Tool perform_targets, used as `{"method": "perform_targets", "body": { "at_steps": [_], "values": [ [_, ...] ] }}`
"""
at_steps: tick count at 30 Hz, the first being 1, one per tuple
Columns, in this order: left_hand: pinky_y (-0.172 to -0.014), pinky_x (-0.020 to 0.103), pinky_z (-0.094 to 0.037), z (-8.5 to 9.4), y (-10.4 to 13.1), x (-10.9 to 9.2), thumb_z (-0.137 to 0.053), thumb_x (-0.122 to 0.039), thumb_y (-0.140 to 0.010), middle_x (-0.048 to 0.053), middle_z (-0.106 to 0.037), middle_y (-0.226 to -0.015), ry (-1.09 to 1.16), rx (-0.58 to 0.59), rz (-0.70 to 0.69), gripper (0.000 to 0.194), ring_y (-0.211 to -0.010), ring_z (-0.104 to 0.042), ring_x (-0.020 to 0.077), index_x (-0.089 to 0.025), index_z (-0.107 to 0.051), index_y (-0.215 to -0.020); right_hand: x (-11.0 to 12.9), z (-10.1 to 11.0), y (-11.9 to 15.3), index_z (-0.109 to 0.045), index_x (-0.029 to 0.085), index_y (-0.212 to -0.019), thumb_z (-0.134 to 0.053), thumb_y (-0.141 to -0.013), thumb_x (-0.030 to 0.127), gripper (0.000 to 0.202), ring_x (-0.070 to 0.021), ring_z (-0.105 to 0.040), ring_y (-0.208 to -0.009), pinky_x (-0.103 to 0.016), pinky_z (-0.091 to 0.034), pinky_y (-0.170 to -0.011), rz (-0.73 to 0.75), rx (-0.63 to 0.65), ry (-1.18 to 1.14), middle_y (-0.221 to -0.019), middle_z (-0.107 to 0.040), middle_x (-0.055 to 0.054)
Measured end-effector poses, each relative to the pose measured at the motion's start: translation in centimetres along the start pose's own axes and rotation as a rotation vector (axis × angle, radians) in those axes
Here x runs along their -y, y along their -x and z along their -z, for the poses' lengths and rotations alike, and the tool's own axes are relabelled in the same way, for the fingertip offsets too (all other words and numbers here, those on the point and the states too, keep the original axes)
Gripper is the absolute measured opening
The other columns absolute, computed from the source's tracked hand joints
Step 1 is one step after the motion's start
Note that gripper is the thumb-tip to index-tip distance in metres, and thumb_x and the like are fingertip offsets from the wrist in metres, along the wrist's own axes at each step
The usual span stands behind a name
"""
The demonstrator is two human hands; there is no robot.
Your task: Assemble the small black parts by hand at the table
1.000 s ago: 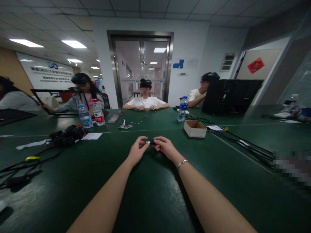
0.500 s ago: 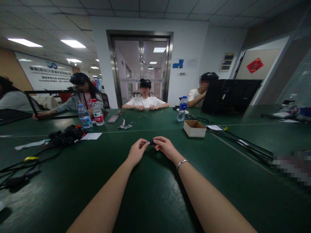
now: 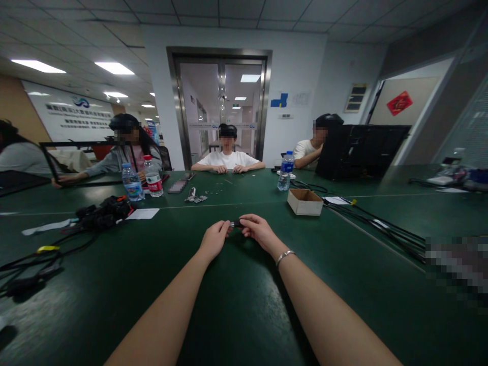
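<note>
A small black object with a silver end (image 3: pixel 237 223) is pinched between my two hands just above the green table (image 3: pixel 244 284). It is too small to name for sure. My left hand (image 3: pixel 214 239) is closed at the fingertips on its silver end. On the black end, my right hand (image 3: pixel 260 232) closes thumb and forefinger, with the other fingers curled beneath. A silver bracelet (image 3: pixel 285 257) circles my right wrist. Fingers partly cover the object.
An open cardboard box (image 3: pixel 305 204) and a water bottle (image 3: pixel 285 172) stand ahead on the right. Black cables (image 3: pixel 385 231) run along the right side. Left are a black tangled bundle (image 3: pixel 104 212) and two bottles (image 3: pixel 153 178). Co-workers sit across the table.
My left hand has shifted slightly left, and a bit more of the silver end shows. My right hand stays put. At the left, a co-worker's black frame has turned to face more toward me.
</note>
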State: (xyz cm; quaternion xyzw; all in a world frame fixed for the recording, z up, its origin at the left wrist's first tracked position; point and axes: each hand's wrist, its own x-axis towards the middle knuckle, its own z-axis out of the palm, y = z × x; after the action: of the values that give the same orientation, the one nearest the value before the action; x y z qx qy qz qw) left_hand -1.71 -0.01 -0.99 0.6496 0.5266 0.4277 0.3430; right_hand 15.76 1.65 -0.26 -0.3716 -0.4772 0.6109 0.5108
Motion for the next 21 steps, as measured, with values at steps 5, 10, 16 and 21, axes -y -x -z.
{"method": "perform_targets", "body": {
  "at_steps": [5, 10, 16, 21],
  "values": [
    [-0.064, 0.025, -0.044, -0.1, -0.22, 0.63, -0.05, -0.039, -0.082, 0.002, -0.064, -0.086, 0.057, 0.009, -0.067, 0.025, -0.073, -0.059, 0.015, -0.02, -0.062, -0.094, 0.04, -0.05, 0.05, -0.063, 0.013, -0.09, -0.074, -0.07, 0.021, 0.025, -0.0053, -0.058, -0.05, -0.014, -0.047, -0.047, -0.007, -0.007, 0.003, -0.068, -0.067, -0.002],
    [-0.063, 0.023, -0.044, -0.08, -0.38, 1.05, -0.056, -0.032, -0.078, 0.003, -0.062, -0.087, 0.11, 0.012, -0.1, 0.028, -0.074, -0.058, 0.0141, -0.02, -0.061, -0.103, 0.05, -0.02, -0.05, -0.063, 0.013, -0.09, -0.073, -0.071, 0.019, 0.022, -0.0053, -0.057, -0.049, -0.014, -0.047, -0.046, -0.017, -0.016, -0.003, -0.067, -0.066, -0.002],
    [-0.057, 0.023, -0.043, -0.05, -0.39, 0.46, -0.049, -0.047, -0.082, 0.005, -0.063, -0.089, 0.121, -0.003, 0.017, 0.037, -0.073, -0.059, 0.0155, -0.018, -0.059, -0.103, 0.18, -0.11, 0.04, -0.063, 0.013, -0.091, -0.071, -0.073, 0.018, 0.021, -0.0055, -0.058, -0.05, -0.014, -0.048, -0.047, -0.018, -0.008, 0.011, -0.069, -0.066, -0.002],
    [-0.059, 0.024, -0.043, -0.08, -0.49, 0.67, -0.048, -0.045, -0.083, 0.004, -0.064, -0.081, 0.045, 0.021, 0.002, 0.031, -0.072, -0.059, 0.016, -0.018, -0.062, -0.088, 0.37, -0.2, 0.36, -0.063, 0.014, -0.094, -0.072, -0.071, 0.013, 0.024, -0.0067, -0.06, -0.053, -0.015, -0.05, -0.051, -0.003, 0.018, 0.038, -0.069, -0.065, 0.0]
  ]
}}
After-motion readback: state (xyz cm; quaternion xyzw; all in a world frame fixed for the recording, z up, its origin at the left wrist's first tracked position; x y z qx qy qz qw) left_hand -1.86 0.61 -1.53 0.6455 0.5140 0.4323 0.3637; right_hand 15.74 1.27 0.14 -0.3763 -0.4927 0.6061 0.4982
